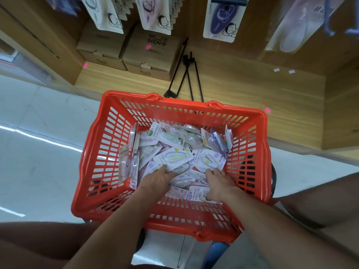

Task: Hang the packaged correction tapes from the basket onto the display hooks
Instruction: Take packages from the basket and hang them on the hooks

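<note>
A wooden display shelf [233, 78] stands beyond both hands, with brown cardboard boxes [136, 53] and loose black metal hooks [186, 74]. The red slatted plastic basket [108, 148] surrounds the hands. Packaged correction tapes [174, 152] fill it. Left hand [157, 178] and right hand [218, 183] rest in the pile; fingertips are buried, so grip cannot be determined.

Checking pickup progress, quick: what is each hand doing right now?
Left hand: in the basket, fingers on the packaged correction tapes; grip cannot be told.
Right hand: on the packs too; grip cannot be told.
</note>
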